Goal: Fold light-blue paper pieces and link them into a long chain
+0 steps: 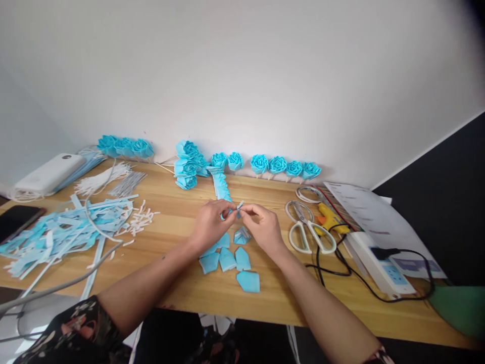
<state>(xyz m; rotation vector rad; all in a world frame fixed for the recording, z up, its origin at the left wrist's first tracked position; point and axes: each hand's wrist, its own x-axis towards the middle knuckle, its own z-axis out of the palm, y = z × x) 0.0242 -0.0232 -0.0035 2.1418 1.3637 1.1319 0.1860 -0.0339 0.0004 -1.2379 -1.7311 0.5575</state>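
Observation:
Both hands meet over the middle of the table, fingertips pinched on a small rolled blue-and-white petal piece (240, 206). My left hand (212, 222) grips it from the left, and my right hand (261, 225) from the right. Just below them lies a folded blue petal (241, 235). Nearer to me are several flat, pointed blue petals (248, 281), some partly under my left wrist. Beyond my fingers, a row of overlapping blue petals (221, 186) runs back toward the finished flowers.
Blue flowers (277, 165) line the wall. To the left are blue strips (68, 232), white scraps (140, 220), a phone (18, 222) and a white power bank (49, 177). On the right lie scissors (303, 227), a yellow glue gun (329, 218), a power strip (382, 268), cords and paper sheets (364, 217).

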